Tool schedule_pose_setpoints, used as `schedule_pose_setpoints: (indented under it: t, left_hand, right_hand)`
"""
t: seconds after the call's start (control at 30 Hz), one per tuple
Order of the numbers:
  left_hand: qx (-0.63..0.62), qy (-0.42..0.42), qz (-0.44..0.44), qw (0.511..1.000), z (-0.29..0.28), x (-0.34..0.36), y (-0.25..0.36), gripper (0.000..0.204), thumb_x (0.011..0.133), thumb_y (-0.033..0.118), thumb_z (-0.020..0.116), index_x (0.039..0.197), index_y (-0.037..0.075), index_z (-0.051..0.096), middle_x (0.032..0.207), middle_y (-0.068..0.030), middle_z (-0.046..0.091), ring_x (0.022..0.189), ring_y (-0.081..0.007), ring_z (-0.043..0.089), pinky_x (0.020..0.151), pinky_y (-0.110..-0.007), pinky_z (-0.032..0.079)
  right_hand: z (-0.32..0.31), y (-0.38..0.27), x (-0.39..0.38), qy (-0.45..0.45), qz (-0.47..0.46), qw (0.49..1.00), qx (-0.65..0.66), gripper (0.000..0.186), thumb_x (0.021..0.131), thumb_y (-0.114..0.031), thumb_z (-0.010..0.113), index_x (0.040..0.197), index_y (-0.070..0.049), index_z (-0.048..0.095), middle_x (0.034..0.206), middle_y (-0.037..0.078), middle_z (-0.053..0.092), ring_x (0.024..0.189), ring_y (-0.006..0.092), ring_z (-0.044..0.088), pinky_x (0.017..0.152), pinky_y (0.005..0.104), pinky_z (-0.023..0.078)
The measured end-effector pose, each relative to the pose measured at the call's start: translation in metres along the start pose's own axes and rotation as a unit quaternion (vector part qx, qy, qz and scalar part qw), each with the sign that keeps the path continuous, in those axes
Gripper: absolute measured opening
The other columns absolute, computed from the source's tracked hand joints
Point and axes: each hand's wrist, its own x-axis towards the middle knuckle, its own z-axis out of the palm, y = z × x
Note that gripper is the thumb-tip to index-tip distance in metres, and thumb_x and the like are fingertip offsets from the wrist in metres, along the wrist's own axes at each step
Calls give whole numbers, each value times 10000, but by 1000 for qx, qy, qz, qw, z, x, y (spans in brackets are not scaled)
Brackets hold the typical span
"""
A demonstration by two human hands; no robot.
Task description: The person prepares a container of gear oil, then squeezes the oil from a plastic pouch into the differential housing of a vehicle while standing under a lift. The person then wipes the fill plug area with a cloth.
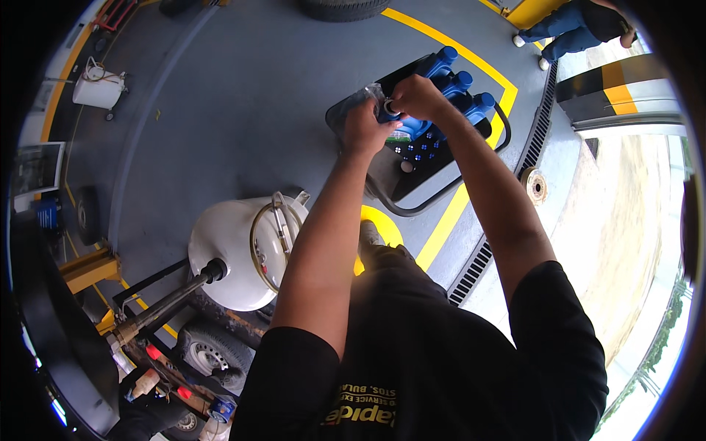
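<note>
Both my hands are at a blue plastic bottle (416,129) on a black cart tray (417,185). My left hand (368,128) is wrapped round its near left side, thumb across the front. At the bottle's mouth, my right hand (418,97) has its fingers closed by a whitish ring (390,108); what they pinch is too small to tell. Clear crinkled plastic (373,92) shows just beyond my left fingers. Behind my right hand stand more blue bottles with blue caps (461,81). A small pale round piece (407,167) lies on the tray's perforated part.
The cart has a curved dark handle (397,209). A white tank (234,253) with a hose stands left of my legs, near wheels and metal parts. A floor drain grate (471,273) runs along the right. Another person (573,29) is at the far right.
</note>
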Motion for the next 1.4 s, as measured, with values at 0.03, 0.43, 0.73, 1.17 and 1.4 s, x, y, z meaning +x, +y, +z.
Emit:
schedule_pose_setpoints:
  t: [0.03, 0.43, 0.73, 1.17, 1.4]
  left_hand:
    - [-8, 4, -10, 1000, 0, 0, -2, 507, 672, 192, 946, 1085, 26, 703, 1002, -168, 765, 958, -326, 748, 861, -394, 561]
    - [-3, 48, 92, 995, -56, -26, 17, 390, 868, 286, 774, 1115, -2, 687, 1088, -199, 726, 1036, -376, 694, 886, -432, 547]
    - [155, -8, 73, 985, -135, -82, 86, 236, 944, 215, 575, 954, 29, 720, 974, -179, 714, 940, -399, 672, 832, -485, 543]
    - [197, 216, -84, 953, -150, -112, 66, 137, 833, 27, 699, 948, 15, 627, 955, -126, 675, 861, -298, 709, 763, -409, 573]
    - [-562, 127, -280, 768, -161, -111, 17, 66, 982, 40, 592, 1004, 0, 545, 977, -132, 695, 914, -211, 727, 800, -345, 640]
  right_hand:
    - [0, -3, 1, -4, -4, 1000, 8, 234, 785, -194, 756, 955, -36, 792, 817, 111, 771, 751, 192, 769, 772, 330, 605]
    - [-2, 22, -73, 256, -35, 942, 215, 308, 910, -126, 661, 1189, -3, 697, 1109, 126, 753, 1024, 224, 723, 924, 334, 549]
    - [33, -103, -115, 217, -101, 957, 164, 295, 841, -132, 773, 1062, 12, 640, 948, 195, 741, 899, 303, 751, 805, 373, 589]
    - [81, -142, -93, 195, -98, 971, 101, 189, 831, 7, 607, 1012, -4, 554, 928, 253, 652, 877, 449, 673, 759, 492, 569]
    - [117, -137, -67, -76, 79, 599, 793, 129, 862, 27, 499, 890, -96, 470, 867, 90, 612, 756, 245, 614, 658, 357, 536]
